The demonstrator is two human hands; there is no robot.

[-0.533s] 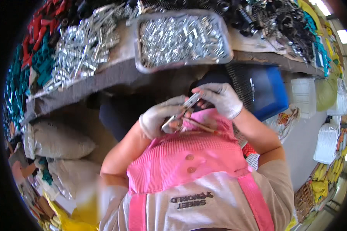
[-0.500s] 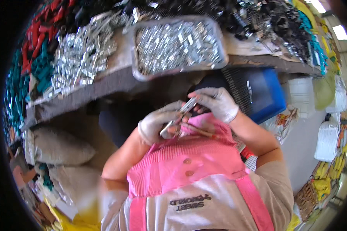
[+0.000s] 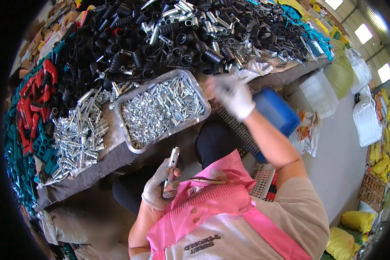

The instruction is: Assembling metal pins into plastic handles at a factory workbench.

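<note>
My left hand (image 3: 158,187), in a pale glove, is closed around a slim silver metal tube (image 3: 173,161) with small holes in its side. The tube points up and away, just in front of the pink apron (image 3: 221,182). Stretched out to the far right, my gloved right hand (image 3: 233,96) is over the bench edge beside the heap of black springs and metal pieces (image 3: 242,54). Motion smears its fingers, so whether they hold anything is unclear. Between the hands, farther off, a clear plastic tray (image 3: 173,132) holds many small shiny metal parts.
Black ribbed sleeves (image 3: 117,43) cover the back of the bench. Left of the tray lie silver metal parts (image 3: 80,141), red handle-shaped pieces (image 3: 34,108) and teal pieces (image 3: 43,147). A blue bin (image 3: 275,112) stands below my right forearm. White sacks (image 3: 366,121) line the right side.
My hands were together on the metal piece; now they are apart. The right has swung forward to the bench, while the left keeps the tube lower down. The view has turned.
</note>
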